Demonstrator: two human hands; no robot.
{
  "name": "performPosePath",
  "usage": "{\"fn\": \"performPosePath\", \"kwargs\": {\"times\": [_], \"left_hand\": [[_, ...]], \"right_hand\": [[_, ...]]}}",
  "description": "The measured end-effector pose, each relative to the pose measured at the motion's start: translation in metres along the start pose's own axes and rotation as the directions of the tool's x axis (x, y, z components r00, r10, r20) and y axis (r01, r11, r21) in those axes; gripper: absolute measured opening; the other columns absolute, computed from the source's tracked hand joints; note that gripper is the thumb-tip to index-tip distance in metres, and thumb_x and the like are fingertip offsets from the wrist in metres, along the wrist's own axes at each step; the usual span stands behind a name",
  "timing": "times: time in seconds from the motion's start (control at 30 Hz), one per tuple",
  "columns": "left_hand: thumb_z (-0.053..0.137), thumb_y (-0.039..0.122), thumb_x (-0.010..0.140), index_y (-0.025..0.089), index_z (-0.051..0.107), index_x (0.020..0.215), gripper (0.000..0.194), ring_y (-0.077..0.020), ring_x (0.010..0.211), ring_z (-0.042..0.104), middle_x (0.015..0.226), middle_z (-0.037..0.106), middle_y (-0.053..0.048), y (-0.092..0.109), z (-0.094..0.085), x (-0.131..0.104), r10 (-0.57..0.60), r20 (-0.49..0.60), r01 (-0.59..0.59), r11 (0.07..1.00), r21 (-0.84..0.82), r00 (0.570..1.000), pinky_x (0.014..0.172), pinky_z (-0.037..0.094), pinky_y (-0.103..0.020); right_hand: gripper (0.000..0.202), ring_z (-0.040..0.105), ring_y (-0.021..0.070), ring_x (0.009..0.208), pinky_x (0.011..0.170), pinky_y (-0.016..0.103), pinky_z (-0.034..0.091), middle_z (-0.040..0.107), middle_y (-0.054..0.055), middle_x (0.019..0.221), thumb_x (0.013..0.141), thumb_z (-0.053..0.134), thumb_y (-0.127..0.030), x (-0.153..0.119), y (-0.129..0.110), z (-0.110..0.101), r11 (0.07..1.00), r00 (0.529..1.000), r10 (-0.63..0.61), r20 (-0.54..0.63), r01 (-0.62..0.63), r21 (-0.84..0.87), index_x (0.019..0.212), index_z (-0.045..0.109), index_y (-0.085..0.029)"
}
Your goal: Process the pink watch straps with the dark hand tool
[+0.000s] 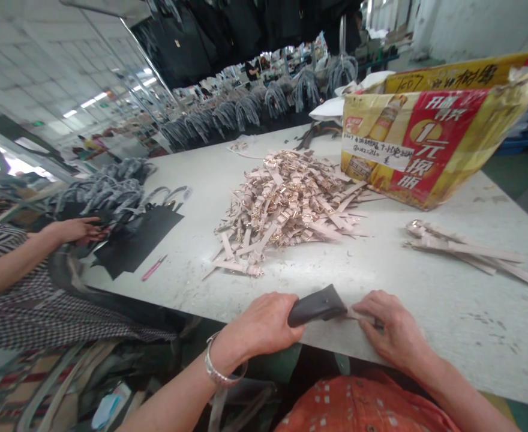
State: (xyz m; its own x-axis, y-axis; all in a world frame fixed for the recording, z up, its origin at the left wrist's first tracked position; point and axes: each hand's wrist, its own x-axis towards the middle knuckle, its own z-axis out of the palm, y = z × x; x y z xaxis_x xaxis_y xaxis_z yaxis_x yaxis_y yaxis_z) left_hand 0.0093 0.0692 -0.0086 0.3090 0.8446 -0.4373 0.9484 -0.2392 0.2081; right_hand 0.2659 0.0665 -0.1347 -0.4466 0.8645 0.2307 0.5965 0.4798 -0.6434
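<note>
My left hand [268,324], with a bracelet at its wrist, is closed around a dark leather-like piece [320,305] that has a small round stud or hole near its far end. The piece is held just over the table's front edge. At its right end, my right hand [390,327] has its fingers pinched together on something thin, partly hidden by the fingers. Beyond both hands lies a heap of pale pink straps with gold buckles [286,201]. Several similar straps [466,249] lie apart on the right.
A yellow and red cardboard box [448,132] stands at the back right of the white table [183,282]. To the left, a co-worker's hands [72,231] are at black pieces [140,240], near a pink cutter [154,268]. Wrapped handles [111,186] are piled behind.
</note>
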Motion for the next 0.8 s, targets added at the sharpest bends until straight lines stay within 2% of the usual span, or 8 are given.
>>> {"fn": "performPosePath", "kwargs": {"times": [0.13, 0.27, 0.4, 0.53, 0.63, 0.8], "left_hand": [[0.051, 0.038, 0.08, 0.02, 0.062, 0.093, 0.025, -0.0225, 0.08, 0.065, 0.087, 0.069, -0.006, 0.001, 0.002, -0.004, -0.058, -0.046, 0.058, 0.998, -0.008, 0.997, 0.066, 0.045, -0.028], [0.048, 0.034, 0.082, 0.021, 0.06, 0.09, 0.02, -0.0227, 0.075, 0.065, 0.081, 0.068, -0.005, 0.01, -0.001, -0.015, -0.078, -0.077, 0.081, 0.996, 0.032, 0.994, 0.062, 0.043, -0.029], [0.048, 0.033, 0.083, 0.023, 0.059, 0.092, 0.017, -0.0239, 0.078, 0.065, 0.081, 0.067, -0.004, 0.026, -0.003, -0.024, -0.014, -0.043, 0.018, 0.996, 0.089, 0.999, 0.065, 0.044, -0.03], [0.049, 0.029, 0.082, 0.021, 0.057, 0.101, 0.022, -0.0267, 0.086, 0.064, 0.088, 0.067, -0.006, 0.04, -0.002, -0.023, 0.088, 0.009, -0.089, 0.981, 0.173, 0.996, 0.075, 0.047, -0.035], [0.052, 0.03, 0.082, 0.019, 0.056, 0.104, 0.025, -0.028, 0.089, 0.063, 0.092, 0.067, -0.008, 0.041, -0.005, -0.018, 0.128, 0.05, -0.136, 0.968, 0.21, 0.991, 0.077, 0.048, -0.038], [0.052, 0.031, 0.084, 0.019, 0.056, 0.102, 0.022, -0.0269, 0.089, 0.063, 0.093, 0.066, -0.007, 0.036, -0.014, -0.016, 0.115, 0.103, -0.138, 0.96, 0.244, 0.988, 0.079, 0.048, -0.038]], "right_hand": [[0.022, 0.056, 0.0222, 0.083, 0.074, 0.036, 0.041, 0.063, 0.006, 0.085, 0.08, 0.051, -0.014, 0.001, -0.002, -0.001, 1.0, 1.0, 0.001, -0.007, -0.001, 0.003, 0.093, 0.068, -0.02], [0.023, 0.056, 0.0218, 0.083, 0.074, 0.036, 0.041, 0.063, 0.005, 0.085, 0.079, 0.049, -0.013, 0.001, -0.003, -0.001, 1.0, 1.0, 0.013, -0.013, -0.013, 0.02, 0.091, 0.068, -0.021], [0.028, 0.057, 0.022, 0.083, 0.075, 0.037, 0.042, 0.064, 0.005, 0.085, 0.08, 0.046, -0.011, 0.0, -0.003, 0.001, 0.999, 0.999, 0.029, -0.023, -0.028, 0.047, 0.095, 0.067, -0.021], [0.036, 0.057, 0.0224, 0.087, 0.08, 0.039, 0.044, 0.065, 0.006, 0.092, 0.085, 0.041, -0.012, -0.003, 0.0, 0.004, 0.991, 0.992, 0.094, -0.081, -0.086, 0.098, 0.115, 0.06, -0.02], [0.039, 0.059, 0.022, 0.086, 0.08, 0.039, 0.046, 0.065, 0.006, 0.093, 0.089, 0.038, -0.015, -0.004, 0.002, 0.006, 0.987, 0.987, 0.119, -0.106, -0.106, 0.121, 0.124, 0.055, -0.021], [0.043, 0.059, 0.0217, 0.082, 0.079, 0.038, 0.047, 0.065, 0.006, 0.089, 0.088, 0.038, -0.013, -0.003, 0.002, 0.008, 0.992, 0.987, 0.1, -0.124, -0.089, 0.092, 0.129, 0.051, -0.02]]}}
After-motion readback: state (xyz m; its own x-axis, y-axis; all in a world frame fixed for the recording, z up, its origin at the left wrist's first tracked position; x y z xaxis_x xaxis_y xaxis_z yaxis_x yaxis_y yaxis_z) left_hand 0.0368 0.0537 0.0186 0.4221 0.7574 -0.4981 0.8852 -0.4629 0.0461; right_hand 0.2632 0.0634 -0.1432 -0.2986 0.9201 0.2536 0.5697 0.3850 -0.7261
